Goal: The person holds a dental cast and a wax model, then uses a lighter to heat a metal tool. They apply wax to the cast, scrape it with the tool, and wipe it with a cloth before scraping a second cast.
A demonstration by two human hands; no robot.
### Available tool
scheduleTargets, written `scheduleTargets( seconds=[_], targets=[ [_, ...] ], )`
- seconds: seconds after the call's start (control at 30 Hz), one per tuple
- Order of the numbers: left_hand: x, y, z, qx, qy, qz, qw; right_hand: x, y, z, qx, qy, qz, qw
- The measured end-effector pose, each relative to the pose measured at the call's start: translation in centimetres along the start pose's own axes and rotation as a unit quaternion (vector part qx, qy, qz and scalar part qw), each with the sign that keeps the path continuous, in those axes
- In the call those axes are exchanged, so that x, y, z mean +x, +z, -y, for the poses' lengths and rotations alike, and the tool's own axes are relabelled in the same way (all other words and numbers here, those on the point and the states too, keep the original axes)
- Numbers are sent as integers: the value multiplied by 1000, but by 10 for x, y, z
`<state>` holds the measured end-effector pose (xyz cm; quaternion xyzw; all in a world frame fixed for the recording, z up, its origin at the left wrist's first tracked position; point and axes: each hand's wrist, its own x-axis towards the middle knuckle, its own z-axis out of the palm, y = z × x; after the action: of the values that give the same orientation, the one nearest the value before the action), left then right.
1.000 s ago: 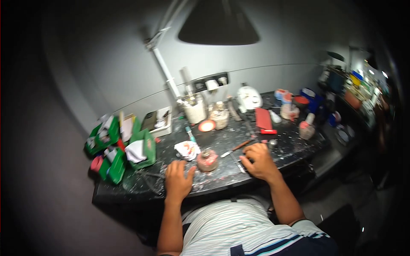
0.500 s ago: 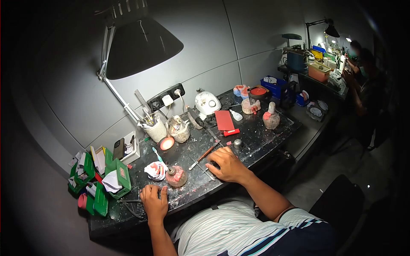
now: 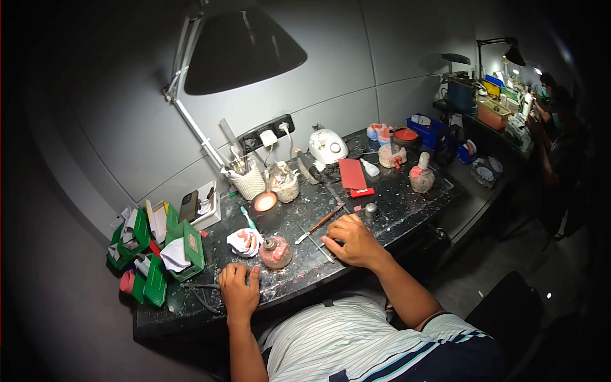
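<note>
My left hand (image 3: 239,291) rests on the front edge of the dark workbench, fingers laid down and thumb apart, holding nothing. Just beyond it stands a stained spirit lamp (image 3: 275,254) with a metal neck, beside a crumpled white wad (image 3: 244,242) with red marks. A toothbrush (image 3: 249,219) lies behind that wad. My right hand (image 3: 355,243) rests on the bench with loosely bent fingers, thumb apart, and nothing visible in it. By its thumb lie thin metal tools (image 3: 316,244) and a wax knife with a brown handle (image 3: 323,221). A small metal cap (image 3: 370,209) sits behind its knuckles.
Green bins (image 3: 193,254) with papers crowd the left end. Further back are a tool cup (image 3: 248,183), a glowing round disc (image 3: 265,202), a red wax sheet (image 3: 352,174), a dental cast (image 3: 392,156) and another bottle (image 3: 421,175). A lamp (image 3: 245,51) hangs overhead. People work at right.
The camera view has shifted slightly, so the bench appears moved to the right. Both hands keep their places on the bench, and nothing has been picked up or put down.
</note>
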<state>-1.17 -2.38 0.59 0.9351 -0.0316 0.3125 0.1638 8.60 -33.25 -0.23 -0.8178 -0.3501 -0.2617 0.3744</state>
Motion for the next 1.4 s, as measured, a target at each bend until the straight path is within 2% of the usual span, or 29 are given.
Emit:
scheduleTargets(
  seconds=[0.13,0.6,0.67,0.73,0.8,0.87,0.9,0.93,1.0,1.13,1.2,1.27,1.33,1.4],
  targets=[
    [1,1,0,12,31,-32,999,2,-1,1,-3,-2,-10,1000],
    [0,3,2,-2,33,-27,999,7,-4,1,-4,0,11,1000],
    [1,2,3,-3,36,-33,999,14,-10,2,54,8,-12,998],
    [1,2,3,3,32,-24,999,24,-29,2,19,11,-55,998],
    [0,1,3,-5,32,-25,999,37,-58,-1,-25,57,-62,996],
    [1,1,1,-14,32,-24,999,36,-78,-14,-175,125,-30,976],
    [1,-1,0,-22,40,-21,999,32,-88,-18,-217,187,46,957],
    [1,-2,0,-27,47,-20,998,30,-92,-29,-224,268,136,927],
    [-1,-1,1,-31,38,-20,999,28,-89,-38,-183,292,146,927],
    [0,-3,0,-28,28,-15,999,36,-76,-23,-141,246,97,954],
    [0,-2,1,-34,28,-15,999,59,-67,19,10,216,92,972],
    [-1,-2,2,-34,24,-13,999,74,-50,44,32,105,94,990],
    [-1,-2,2,-37,25,-14,999,87,-28,65,105,74,103,986],
    [-1,-3,2,-38,22,-9,999,98,-7,73,93,0,113,989]
  ],
)
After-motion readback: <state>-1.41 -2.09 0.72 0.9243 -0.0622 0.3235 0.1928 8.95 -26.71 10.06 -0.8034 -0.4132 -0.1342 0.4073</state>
